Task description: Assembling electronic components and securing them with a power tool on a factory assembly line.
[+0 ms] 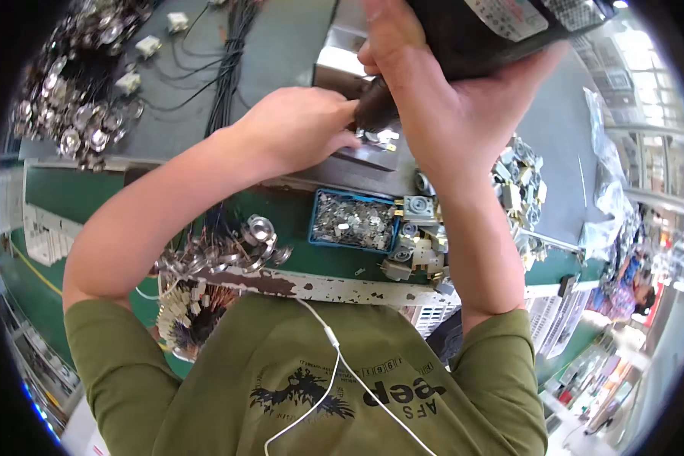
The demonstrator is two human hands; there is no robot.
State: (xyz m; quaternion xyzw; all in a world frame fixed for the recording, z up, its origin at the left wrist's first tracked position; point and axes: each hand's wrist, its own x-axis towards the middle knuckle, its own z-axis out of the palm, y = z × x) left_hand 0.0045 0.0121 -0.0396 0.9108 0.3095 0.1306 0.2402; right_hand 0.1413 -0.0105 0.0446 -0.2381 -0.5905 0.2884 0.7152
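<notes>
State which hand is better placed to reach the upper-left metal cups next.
Probably the left hand: it is nearer the metal cups, while the right hand holds the black housing.

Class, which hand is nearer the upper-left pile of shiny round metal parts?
Left. The left hand sits to the right of the pile, apart from it; the right hand is farther right.

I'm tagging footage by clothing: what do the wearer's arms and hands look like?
The left hand and right hand are ungloved, the left forearm and right forearm bare. The left sleeve and right sleeve are short and olive green, part of a shirt with a dark print; a white cord runs down its front.
</notes>
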